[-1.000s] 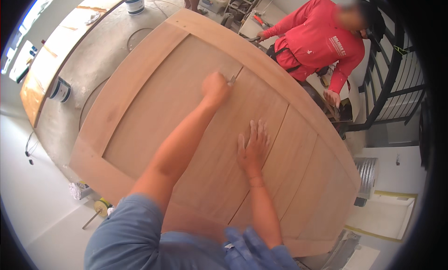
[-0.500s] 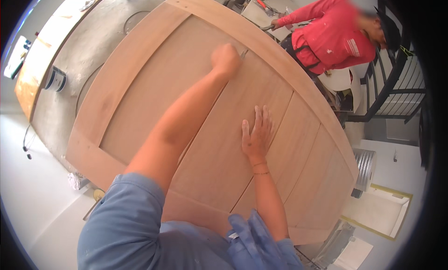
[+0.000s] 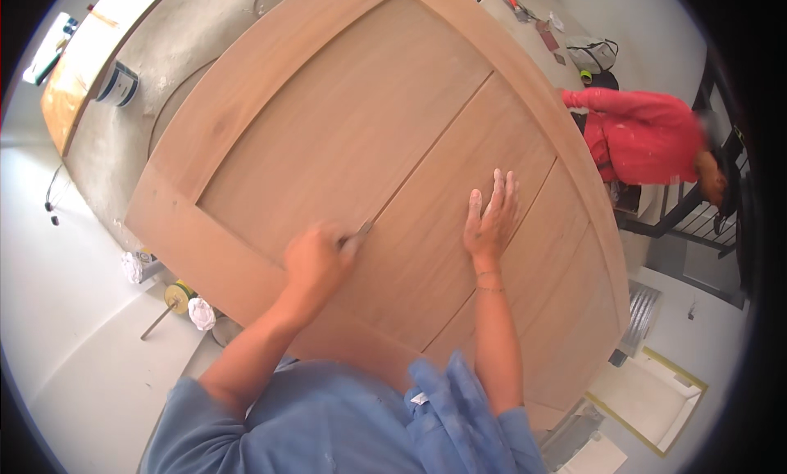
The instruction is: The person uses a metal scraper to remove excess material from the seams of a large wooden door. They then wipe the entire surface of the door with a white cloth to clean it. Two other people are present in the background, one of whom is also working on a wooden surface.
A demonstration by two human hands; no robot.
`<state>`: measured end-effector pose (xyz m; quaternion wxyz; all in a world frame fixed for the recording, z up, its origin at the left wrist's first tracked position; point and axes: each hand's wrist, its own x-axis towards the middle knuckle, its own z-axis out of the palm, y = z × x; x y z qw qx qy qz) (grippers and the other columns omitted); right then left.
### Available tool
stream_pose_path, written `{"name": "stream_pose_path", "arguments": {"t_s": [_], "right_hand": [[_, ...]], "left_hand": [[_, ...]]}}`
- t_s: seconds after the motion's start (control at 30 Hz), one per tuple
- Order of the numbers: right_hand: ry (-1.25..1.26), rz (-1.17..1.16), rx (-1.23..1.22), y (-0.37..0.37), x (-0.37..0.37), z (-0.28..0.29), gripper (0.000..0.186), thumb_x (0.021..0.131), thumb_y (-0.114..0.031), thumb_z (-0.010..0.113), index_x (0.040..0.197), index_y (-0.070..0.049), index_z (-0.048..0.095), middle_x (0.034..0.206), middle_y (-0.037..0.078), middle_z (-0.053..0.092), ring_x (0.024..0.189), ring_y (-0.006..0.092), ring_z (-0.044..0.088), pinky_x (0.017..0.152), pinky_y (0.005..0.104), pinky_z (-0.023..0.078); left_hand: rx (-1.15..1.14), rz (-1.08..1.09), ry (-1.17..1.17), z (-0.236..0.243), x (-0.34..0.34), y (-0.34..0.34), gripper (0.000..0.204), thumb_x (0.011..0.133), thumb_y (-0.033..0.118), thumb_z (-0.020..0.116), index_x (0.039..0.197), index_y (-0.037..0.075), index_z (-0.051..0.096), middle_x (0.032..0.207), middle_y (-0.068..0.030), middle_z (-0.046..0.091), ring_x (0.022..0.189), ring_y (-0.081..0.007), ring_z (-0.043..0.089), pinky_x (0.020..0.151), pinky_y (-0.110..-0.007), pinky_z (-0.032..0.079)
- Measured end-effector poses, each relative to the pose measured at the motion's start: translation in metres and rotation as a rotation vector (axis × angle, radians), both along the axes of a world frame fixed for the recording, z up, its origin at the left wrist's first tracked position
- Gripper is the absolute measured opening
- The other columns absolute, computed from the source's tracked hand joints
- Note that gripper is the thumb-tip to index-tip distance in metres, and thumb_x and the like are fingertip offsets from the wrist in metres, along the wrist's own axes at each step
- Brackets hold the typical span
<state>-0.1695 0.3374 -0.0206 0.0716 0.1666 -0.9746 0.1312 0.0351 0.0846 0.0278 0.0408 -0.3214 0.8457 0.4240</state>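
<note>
A large pale-brown wooden door (image 3: 352, 130) with a raised frame, an inset panel and long straight grooves fills the middle of the view. My left hand (image 3: 316, 261), slightly blurred, is closed around a thin-bladed tool (image 3: 366, 227). Its metal tip is at the lower part of a groove (image 3: 434, 142), and its handle is mostly hidden in my fingers. Flat on the boards to the right rests my right hand (image 3: 490, 220), fingers stretched out, with pale dust on the fingertips.
A person in a red top (image 3: 643, 138) is beyond the door's right edge, near a table with tools (image 3: 525, 11). At left are a bucket (image 3: 120, 84) and a long board (image 3: 78, 72). A yellow disc on a rod (image 3: 175, 295) lies by the lower-left corner.
My left hand has come down the groove toward me with the tool. My right hand stays flat on the door. The view has shifted, and the person in red appears farther right.
</note>
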Motion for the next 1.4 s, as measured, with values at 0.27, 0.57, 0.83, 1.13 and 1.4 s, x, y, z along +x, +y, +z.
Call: {"name": "stream_pose_path", "arguments": {"t_s": [0.27, 0.57, 0.83, 1.13, 1.4], "right_hand": [[0.047, 0.085, -0.004, 0.015, -0.012, -0.02, 0.063, 0.112, -0.04, 0.058, 0.167, -0.012, 0.047, 0.176, 0.021, 0.039, 0.163, 0.043, 0.035, 0.133, 0.0567, 0.028], [0.006, 0.147, -0.013, 0.01, -0.011, -0.018, 0.061, 0.112, -0.033, 0.057, 0.167, -0.009, 0.048, 0.176, 0.022, 0.039, 0.164, 0.0416, 0.033, 0.133, 0.0574, 0.027], [-0.074, 0.96, 0.243, -0.054, 0.043, 0.022, 0.057, 0.096, -0.025, 0.072, 0.151, -0.015, 0.066, 0.16, 0.014, 0.058, 0.154, 0.0368, 0.05, 0.129, 0.0594, 0.035], [-0.019, 0.478, 0.278, -0.011, -0.019, 0.034, 0.051, 0.105, -0.028, 0.07, 0.154, -0.014, 0.063, 0.162, 0.015, 0.056, 0.15, 0.0372, 0.052, 0.126, 0.055, 0.041], [-0.294, -0.096, 0.254, 0.209, 0.102, -0.014, 0.068, 0.116, -0.04, 0.053, 0.175, -0.011, 0.035, 0.182, 0.021, 0.027, 0.167, 0.0435, 0.027, 0.136, 0.0553, 0.023]], "left_hand": [[-0.055, -0.028, 0.215, -0.037, -0.108, 0.004, 0.02, 0.09, 0.021, 0.077, 0.088, 0.001, 0.082, 0.082, -0.0266, 0.075, 0.075, -0.0485, 0.074, 0.07, -0.055, 0.059], [0.168, 0.381, 0.537, 0.041, 0.056, -0.065, 0.012, 0.087, 0.002, 0.089, 0.094, -0.001, 0.081, 0.084, -0.0105, 0.076, 0.071, -0.0164, 0.069, 0.062, -0.032, 0.05], [0.242, 0.517, 0.647, -0.019, 0.063, -0.083, 0.02, 0.085, -0.003, 0.092, 0.101, 0.0, 0.079, 0.086, -0.0097, 0.075, 0.07, -0.0148, 0.066, 0.059, -0.03, 0.046], [0.104, 0.443, 0.669, -0.043, 0.059, -0.085, 0.012, 0.095, 0.0, 0.085, 0.101, -0.001, 0.074, 0.091, -0.0044, 0.069, 0.075, -0.0101, 0.06, 0.063, -0.027, 0.047], [0.22, 0.297, 0.497, -0.042, 0.02, -0.068, 0.01, 0.104, 0.005, 0.079, 0.099, -0.001, 0.073, 0.086, 0.0043, 0.062, 0.073, -0.0035, 0.051, 0.063, -0.023, 0.042]]}}
